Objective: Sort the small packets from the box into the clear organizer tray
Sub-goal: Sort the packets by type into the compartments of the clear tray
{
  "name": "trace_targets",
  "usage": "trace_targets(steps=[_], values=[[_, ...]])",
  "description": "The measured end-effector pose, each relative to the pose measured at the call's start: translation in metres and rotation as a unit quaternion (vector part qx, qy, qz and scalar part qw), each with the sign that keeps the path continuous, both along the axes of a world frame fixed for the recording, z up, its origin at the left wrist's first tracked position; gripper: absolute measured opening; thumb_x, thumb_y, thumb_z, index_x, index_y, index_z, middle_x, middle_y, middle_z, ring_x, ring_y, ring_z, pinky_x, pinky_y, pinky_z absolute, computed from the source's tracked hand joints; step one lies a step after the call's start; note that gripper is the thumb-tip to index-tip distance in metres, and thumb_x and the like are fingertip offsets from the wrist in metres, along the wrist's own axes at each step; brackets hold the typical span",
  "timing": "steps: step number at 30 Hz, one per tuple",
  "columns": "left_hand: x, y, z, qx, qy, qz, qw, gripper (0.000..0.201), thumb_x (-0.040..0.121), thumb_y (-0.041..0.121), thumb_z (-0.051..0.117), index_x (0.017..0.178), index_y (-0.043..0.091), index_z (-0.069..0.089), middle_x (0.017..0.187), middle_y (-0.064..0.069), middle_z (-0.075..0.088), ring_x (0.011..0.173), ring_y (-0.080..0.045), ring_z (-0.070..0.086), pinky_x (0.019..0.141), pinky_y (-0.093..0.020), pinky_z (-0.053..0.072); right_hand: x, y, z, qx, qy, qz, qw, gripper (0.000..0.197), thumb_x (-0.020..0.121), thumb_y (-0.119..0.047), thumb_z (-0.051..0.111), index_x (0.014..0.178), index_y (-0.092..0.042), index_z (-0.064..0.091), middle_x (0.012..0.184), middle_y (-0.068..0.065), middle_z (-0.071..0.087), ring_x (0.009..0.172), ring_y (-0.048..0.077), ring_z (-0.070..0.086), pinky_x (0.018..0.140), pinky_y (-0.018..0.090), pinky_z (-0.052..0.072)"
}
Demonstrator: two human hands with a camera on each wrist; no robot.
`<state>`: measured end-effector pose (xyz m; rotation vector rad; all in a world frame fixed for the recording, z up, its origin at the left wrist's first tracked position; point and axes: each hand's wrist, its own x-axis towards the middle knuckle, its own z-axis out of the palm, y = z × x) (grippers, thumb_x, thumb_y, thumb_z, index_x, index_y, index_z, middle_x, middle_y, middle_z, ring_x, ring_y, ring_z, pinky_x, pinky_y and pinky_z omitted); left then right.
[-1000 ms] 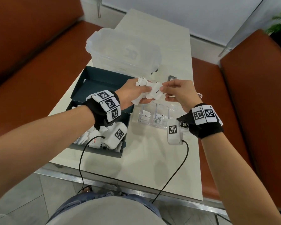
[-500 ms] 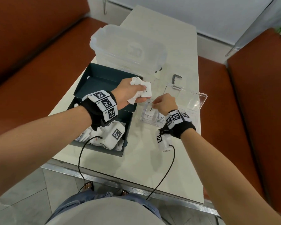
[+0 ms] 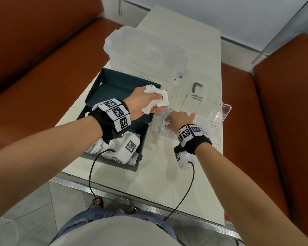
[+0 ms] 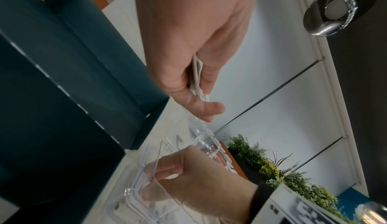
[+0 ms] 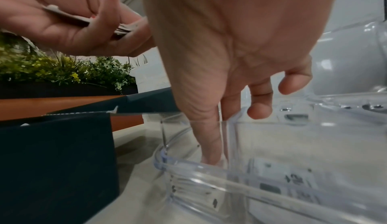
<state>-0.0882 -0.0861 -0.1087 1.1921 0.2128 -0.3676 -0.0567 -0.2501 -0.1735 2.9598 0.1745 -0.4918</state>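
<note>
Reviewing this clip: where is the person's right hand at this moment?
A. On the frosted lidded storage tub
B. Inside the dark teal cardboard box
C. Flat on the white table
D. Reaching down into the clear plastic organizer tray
D: the right hand has its fingers dipped into a compartment of the clear plastic organizer tray.

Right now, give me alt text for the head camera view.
The left hand grips a bunch of white packets above the dark box, while the right hand reaches into the clear organizer tray.

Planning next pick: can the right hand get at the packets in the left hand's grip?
Probably yes. The right hand is down in the organizer tray, beside the left hand holding the packets; nothing between.
</note>
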Motion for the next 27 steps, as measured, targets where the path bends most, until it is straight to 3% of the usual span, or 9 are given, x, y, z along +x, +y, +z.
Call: trace_targets(steps=[3, 6, 17, 24, 27], values=[[-0.001, -0.001, 0.001, -0.003, -0.002, -0.007, 1.000, 0.021, 0.095, 0.001, 0.057, 0.116, 0.003, 0.055, 0.111, -0.019, 0.066, 0.080, -0.026, 0.074, 0.059, -0.026, 0.057, 0.001, -0.002, 0.002, 0.022, 0.013, 0.006, 1.000, 0.036, 0.090, -0.016, 0.053, 0.119, -0.035, 0.061, 0.115, -0.007, 0.064, 0.112, 0.021, 0.054, 0.105, 0.050, 0.022], [-0.001, -0.002, 0.001, 0.003, -0.002, -0.008, 1.000, 0.026, 0.095, 0.002, 0.057, 0.120, 0.002, 0.054, 0.112, -0.020, 0.066, 0.083, -0.027, 0.073, 0.059, -0.026, 0.057, 0.000, -0.005, 0.005, 0.046, 0.004, 0.012, 0.999, 0.042, 0.089, -0.008, 0.048, 0.119, -0.035, 0.061, 0.114, -0.008, 0.064, 0.109, 0.020, 0.056, 0.101, 0.047, 0.022], [-0.005, -0.003, 0.003, -0.012, 0.010, -0.006, 1.000, 0.026, 0.094, 0.003, 0.058, 0.120, 0.002, 0.055, 0.113, -0.022, 0.065, 0.084, -0.028, 0.073, 0.058, -0.026, 0.057, -0.003, 0.000, 0.004, 0.028, 0.000, 0.007, 1.000, 0.026, 0.086, -0.021, 0.064, 0.110, -0.033, 0.063, 0.107, -0.008, 0.066, 0.107, 0.019, 0.056, 0.103, 0.047, 0.019], [-0.006, -0.003, 0.006, -0.038, 0.031, -0.002, 0.999, 0.030, 0.096, 0.010, 0.058, 0.125, 0.001, 0.053, 0.114, -0.022, 0.065, 0.089, -0.030, 0.073, 0.060, -0.027, 0.058, -0.006, -0.004, 0.027, 0.124, -0.065, -0.018, 0.990, 0.023, 0.088, -0.020, 0.063, 0.108, -0.030, 0.067, 0.105, -0.008, 0.068, 0.108, 0.019, 0.056, 0.099, 0.046, 0.022], [-0.006, -0.002, 0.008, -0.073, 0.053, -0.015, 0.996, 0.027, 0.098, 0.012, 0.054, 0.122, 0.001, 0.053, 0.117, -0.024, 0.063, 0.089, -0.032, 0.072, 0.072, -0.032, 0.061, -0.011, -0.005, 0.049, 0.228, -0.141, -0.051, 0.962, 0.023, 0.091, -0.018, 0.054, 0.104, -0.029, 0.070, 0.102, -0.007, 0.070, 0.103, 0.019, 0.057, 0.093, 0.042, 0.027]])
